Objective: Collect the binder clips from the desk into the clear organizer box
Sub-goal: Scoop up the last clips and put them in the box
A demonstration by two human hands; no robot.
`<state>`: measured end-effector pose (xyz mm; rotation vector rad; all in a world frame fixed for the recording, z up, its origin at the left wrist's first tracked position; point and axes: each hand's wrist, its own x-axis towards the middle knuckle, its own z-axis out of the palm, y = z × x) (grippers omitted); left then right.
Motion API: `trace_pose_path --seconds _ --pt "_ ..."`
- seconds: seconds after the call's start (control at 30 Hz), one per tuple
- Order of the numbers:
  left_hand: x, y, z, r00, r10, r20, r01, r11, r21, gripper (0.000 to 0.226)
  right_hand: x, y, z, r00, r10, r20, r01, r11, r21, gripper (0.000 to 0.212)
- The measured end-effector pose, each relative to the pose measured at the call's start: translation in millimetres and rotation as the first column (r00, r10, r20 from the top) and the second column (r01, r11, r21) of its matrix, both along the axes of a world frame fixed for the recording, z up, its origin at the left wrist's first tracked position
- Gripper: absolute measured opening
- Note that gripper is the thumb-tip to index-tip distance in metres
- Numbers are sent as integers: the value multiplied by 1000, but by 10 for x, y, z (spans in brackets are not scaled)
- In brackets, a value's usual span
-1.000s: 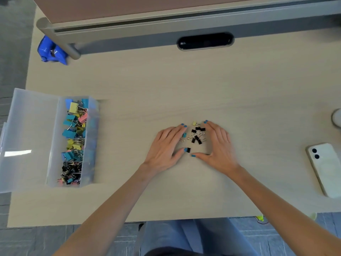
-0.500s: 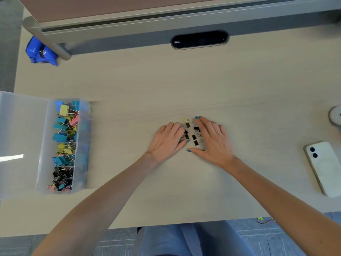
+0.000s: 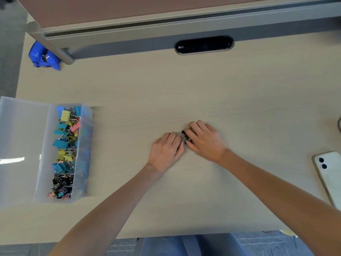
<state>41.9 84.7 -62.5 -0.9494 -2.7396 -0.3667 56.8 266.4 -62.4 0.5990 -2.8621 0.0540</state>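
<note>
Clear organizer box point(image 3: 22, 145) at desk's left edge, its left side cut off by frame; right compartment filled with coloured binder clips point(image 3: 65, 150), blurred through the plastic wall, black ones at near end. Blue tape dispenser point(image 3: 44, 56) far left, partly behind a partition post. Mid-desk point(image 3: 184, 85), left hand point(image 3: 166, 150) palm down, fingers curled inward, tips touching the small black binder clips point(image 3: 185, 137). Most of that pile hidden under both hands; only a few black bodies show in the gap. Right hand point(image 3: 204, 140) fingers curled over the clips from the right. Cannot tell if either hand actually grips any. White phone point(image 3: 328, 174) cut off at right edge.
</note>
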Motion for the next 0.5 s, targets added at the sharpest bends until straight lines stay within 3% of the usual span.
trace_pose_path --seconds 0.23,0.5 --pt "16 -37 -13 997 74 3 -74 994 75 45 -19 -11 -44 995 -29 -93 15 990 -142 15" --pt "-45 -38 43 992 123 -12 -119 978 174 54 -1 -36 -106 991 -28 -128 17 996 -86 10"
